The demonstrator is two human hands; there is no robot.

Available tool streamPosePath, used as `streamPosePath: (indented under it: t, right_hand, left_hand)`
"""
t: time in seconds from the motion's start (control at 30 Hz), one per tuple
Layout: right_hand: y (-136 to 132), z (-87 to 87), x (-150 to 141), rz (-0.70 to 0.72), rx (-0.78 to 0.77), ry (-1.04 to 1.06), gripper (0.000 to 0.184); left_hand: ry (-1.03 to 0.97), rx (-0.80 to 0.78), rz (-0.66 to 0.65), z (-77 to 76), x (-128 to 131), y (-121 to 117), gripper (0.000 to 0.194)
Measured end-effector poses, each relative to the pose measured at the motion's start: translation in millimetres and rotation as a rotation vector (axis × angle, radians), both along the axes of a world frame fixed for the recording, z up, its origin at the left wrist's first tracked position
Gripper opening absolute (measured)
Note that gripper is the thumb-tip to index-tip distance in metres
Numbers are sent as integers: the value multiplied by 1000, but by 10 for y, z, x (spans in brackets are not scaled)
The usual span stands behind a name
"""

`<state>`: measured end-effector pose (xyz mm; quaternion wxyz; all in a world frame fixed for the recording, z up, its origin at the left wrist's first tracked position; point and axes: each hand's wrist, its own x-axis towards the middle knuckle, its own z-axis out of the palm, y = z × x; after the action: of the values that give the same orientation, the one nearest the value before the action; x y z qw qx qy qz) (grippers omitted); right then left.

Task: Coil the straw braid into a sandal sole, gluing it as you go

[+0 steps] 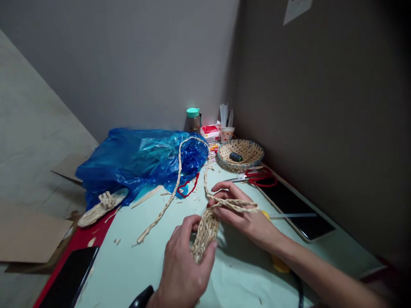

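My left hand [189, 261] grips a small woven straw sole [206, 231] between thumb and fingers, holding it tilted above the table. At its upper end, my right hand [236, 207] is closed on a braided straw cord [237, 204], which lies looped across the fingers. From there the cord arcs away over the blue plastic bag and comes back to a frayed end on the table at left. A finished-looking straw slipper [102, 208] lies at the table's left edge, apart from both hands.
A blue plastic bag [141, 158] covers the back left. Red-handled scissors [257, 177] rest beside a phone [298, 209] at right, below a woven basket [240, 154] holding a dark thread spool [236, 157]. Another phone [70, 278] lies front left. A jar [193, 119] stands behind.
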<state>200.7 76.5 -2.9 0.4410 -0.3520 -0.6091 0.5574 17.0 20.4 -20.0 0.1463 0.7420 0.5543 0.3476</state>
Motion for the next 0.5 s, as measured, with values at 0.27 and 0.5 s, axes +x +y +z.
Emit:
streamPosePath:
  t: [0.27,0.5]
  right_hand:
    - [9,120,-53,54,-127,76,34]
    - [7,172,-70,164,-137,87,32]
  left_hand:
    - [-715,-540,-43,181,64,-6,39]
    - [-933,-627,-109,236,-27,30,33]
